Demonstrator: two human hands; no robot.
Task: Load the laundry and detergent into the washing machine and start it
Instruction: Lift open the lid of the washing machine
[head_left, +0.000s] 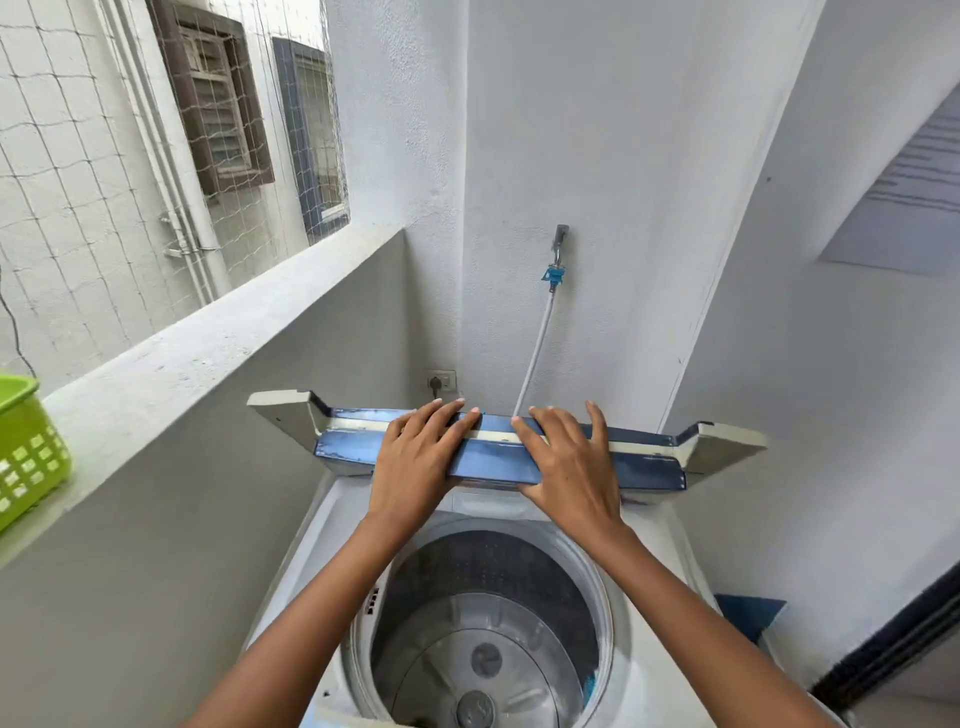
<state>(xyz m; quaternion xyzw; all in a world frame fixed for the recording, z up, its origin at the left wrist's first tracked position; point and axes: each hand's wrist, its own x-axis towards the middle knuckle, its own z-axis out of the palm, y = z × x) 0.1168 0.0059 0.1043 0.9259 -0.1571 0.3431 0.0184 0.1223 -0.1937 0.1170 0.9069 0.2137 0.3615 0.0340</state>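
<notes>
A white top-loading washing machine (322, 525) stands below me with its drum (488, 639) exposed and no laundry visible inside. Its folding lid (348, 447), blue with cream ends, is raised and folded at the back of the machine. My left hand (415, 462) lies flat on the lid's left-centre, fingers over the fold. My right hand (571, 462) grips the lid's right-centre, thumb under the lower edge. No detergent is in view.
A green plastic basket (26, 447) sits on the grey ledge (208, 353) at the far left. A tap (558, 244) with a white hose (535, 358) and a wall socket (441, 382) are behind the machine. A wall rises close on the right.
</notes>
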